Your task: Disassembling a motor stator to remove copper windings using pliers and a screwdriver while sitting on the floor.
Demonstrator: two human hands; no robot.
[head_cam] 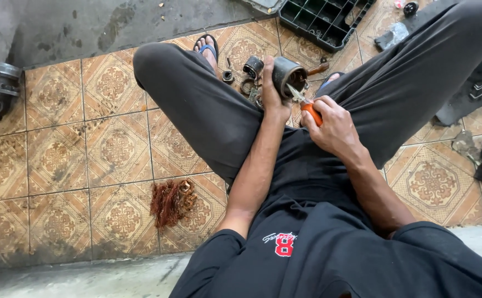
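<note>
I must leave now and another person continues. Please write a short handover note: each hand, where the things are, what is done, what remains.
Left hand grips a dark cylindrical motor housing above the floor, between the legs.
Right hand holds orange-handled cutters, tips at the housing's open end.
Done: a pile of copper wire lies on the tiled floor.
Loose metal parts lie near the foot.
Left: whether wire remains inside cannot be seen.

Orange-handled cutters (310,112), dark grey metal cylinder (288,74), reddish copper wire bundle (170,201), tan floral-patterned floor tiles (59,160).
</note>
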